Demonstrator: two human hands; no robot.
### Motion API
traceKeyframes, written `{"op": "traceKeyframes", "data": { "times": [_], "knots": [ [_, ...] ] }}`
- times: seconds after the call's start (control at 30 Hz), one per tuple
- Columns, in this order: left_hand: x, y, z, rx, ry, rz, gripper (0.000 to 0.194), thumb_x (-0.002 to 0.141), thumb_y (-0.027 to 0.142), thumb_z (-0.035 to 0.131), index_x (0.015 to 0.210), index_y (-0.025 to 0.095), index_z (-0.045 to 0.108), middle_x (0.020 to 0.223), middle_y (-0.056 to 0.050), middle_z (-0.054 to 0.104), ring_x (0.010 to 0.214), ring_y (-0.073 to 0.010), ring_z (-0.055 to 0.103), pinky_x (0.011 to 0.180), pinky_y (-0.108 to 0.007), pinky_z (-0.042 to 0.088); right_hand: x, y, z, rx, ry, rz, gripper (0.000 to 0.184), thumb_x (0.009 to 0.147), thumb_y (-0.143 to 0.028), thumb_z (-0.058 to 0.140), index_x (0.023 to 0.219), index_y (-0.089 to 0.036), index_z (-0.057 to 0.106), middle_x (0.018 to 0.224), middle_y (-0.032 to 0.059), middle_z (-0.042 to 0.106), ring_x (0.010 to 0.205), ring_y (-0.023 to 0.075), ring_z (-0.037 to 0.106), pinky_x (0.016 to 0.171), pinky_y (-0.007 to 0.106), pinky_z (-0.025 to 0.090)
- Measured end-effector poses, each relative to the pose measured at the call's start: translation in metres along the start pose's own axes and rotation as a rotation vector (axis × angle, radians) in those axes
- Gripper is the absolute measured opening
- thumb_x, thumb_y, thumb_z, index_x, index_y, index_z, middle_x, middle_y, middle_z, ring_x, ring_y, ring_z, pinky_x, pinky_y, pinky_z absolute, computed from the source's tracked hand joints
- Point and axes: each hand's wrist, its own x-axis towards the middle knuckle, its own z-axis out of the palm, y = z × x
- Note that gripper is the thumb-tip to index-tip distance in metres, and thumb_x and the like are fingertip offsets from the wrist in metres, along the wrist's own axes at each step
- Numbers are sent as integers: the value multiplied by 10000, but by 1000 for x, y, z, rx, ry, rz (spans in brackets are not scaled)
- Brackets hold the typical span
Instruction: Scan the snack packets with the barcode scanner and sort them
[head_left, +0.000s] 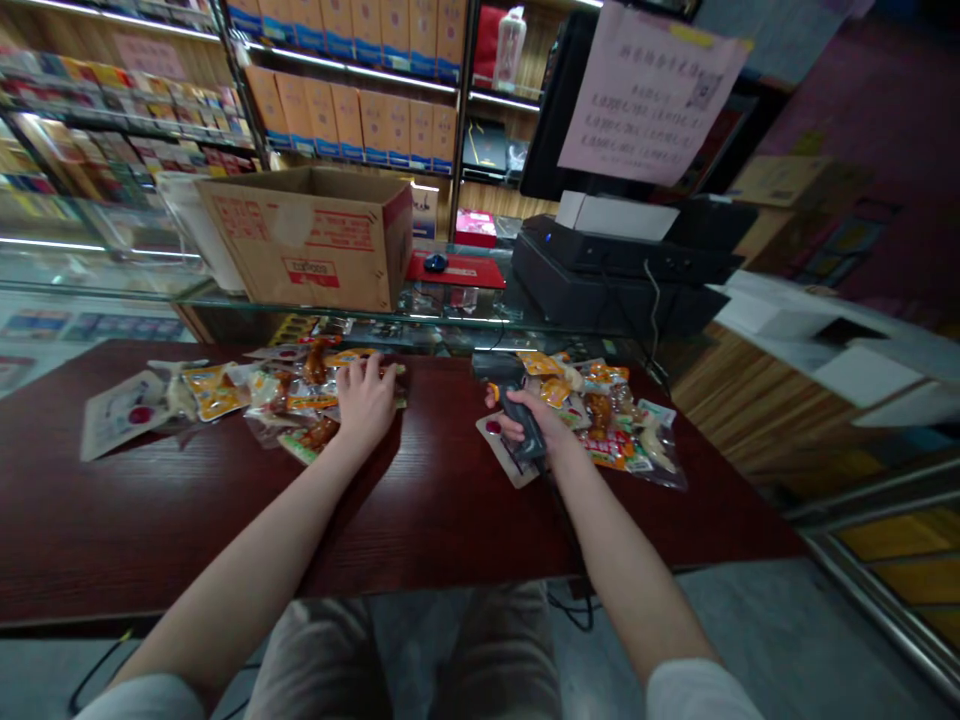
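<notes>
My right hand point(536, 415) is wrapped round the grip of a dark handheld barcode scanner point(529, 428), whose head points to the left. Just beyond it lies a pile of vacuum-packed snacks point(600, 412), with a pale packet point(510, 455) under the scanner. On the other side, my left hand point(366, 398) rests at the right end of a second pile of packed snacks point(289, 395). Its fingers curl down over a snack packet point(400, 388) whose edge sticks out to the right; the fingertips are partly hidden. A flat pale packet point(124, 415) lies at that pile's far left.
The piles lie on a dark red wooden table point(427, 500). Behind it, a glass counter carries an open cardboard box point(322, 240), a mouse point(435, 262) on a red mat and a monitor point(551, 120) with a paper notice. The scanner's cable runs beside my right forearm.
</notes>
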Motion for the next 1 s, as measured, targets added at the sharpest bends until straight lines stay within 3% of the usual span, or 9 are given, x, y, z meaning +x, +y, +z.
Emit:
{"op": "traceKeyframes", "data": {
  "times": [0.1, 0.2, 0.3, 0.47, 0.53, 0.63, 0.77, 0.9, 1.0],
  "knots": [
    [-2, -4, 5, 66, 10, -36, 434, 876, 165, 437, 1242, 143, 670, 1355, -242, 544, 1301, -463, 399, 1065, -704, 207, 12, 19, -5, 16, -25, 53, 257, 771, -405, 609, 890, -184, 557, 519, -70, 479, 364, 63, 309, 339, 180, 258],
    [-6, 2, 12, 60, 6, 11, 473, 873, 216, 471, 1309, 101, 615, 1378, -248, 541, 1342, -465, 379, 1107, -729, 110, 24, 27, -6, 82, 55, -27, 217, 800, -367, 564, 907, -178, 565, 675, -31, 596, 388, 44, 327, 351, 176, 258],
    [-10, 11, 20, -20, -4, 64, 580, 847, 307, 548, 1387, 96, 543, 1457, -235, 487, 1427, -472, 274, 1130, -735, 0, 43, 23, -6, 113, 128, -106, 168, 840, -307, 499, 915, -178, 574, 817, -11, 653, 419, 34, 363, 378, 175, 259],
    [-10, 23, 24, -200, -19, 80, 632, 840, 266, 526, 1431, 51, 467, 1536, -248, 383, 1502, -434, 120, 1159, -690, -30, 69, 3, -7, 80, 121, -74, 157, 822, -335, 555, 877, -190, 581, 692, -7, 639, 447, 64, 396, 427, 188, 308],
    [-8, 31, 25, -286, -106, 125, 621, 842, 274, 528, 1408, 26, 474, 1529, -269, 378, 1498, -410, 170, 1194, -617, -4, 61, -11, -9, 27, 89, -70, 216, 793, -379, 588, 905, -195, 584, 632, -20, 607, 444, 76, 402, 429, 196, 316],
    [-3, 51, 35, -476, -312, 146, 622, 820, 382, 600, 1356, 76, 518, 1477, -251, 449, 1437, -382, 331, 1211, -507, 124, 26, -34, -20, -132, 50, -59, 301, 740, -446, 627, 920, -212, 568, 537, -47, 547, 414, 98, 403, 398, 210, 324],
    [9, 83, 62, -733, -471, -4, 852, 606, 518, 808, 1307, 128, 520, 1445, -249, 473, 1389, -420, 374, 1166, -486, 223, -27, -44, -43, -221, 99, -40, 289, 748, -420, 649, 934, -218, 557, 489, -72, 515, 382, 99, 407, 379, 206, 338],
    [22, 96, 83, -563, -511, -126, 867, 441, 515, 897, 1163, 161, 571, 1355, -256, 512, 1376, -505, 316, 1124, -593, 214, -49, -27, -60, -218, 191, -119, 331, 726, -411, 666, 953, -204, 545, 539, -57, 558, 387, 99, 428, 369, 213, 357],
    [26, 90, 85, -481, -523, -140, 736, 467, 461, 894, 1068, 164, 591, 1247, -216, 533, 1283, -478, 440, 1078, -579, 324, -49, -15, -65, -218, 209, -146, 336, 748, -421, 659, 973, -197, 547, 546, -50, 566, 392, 109, 456, 375, 223, 378]
  ]
}}
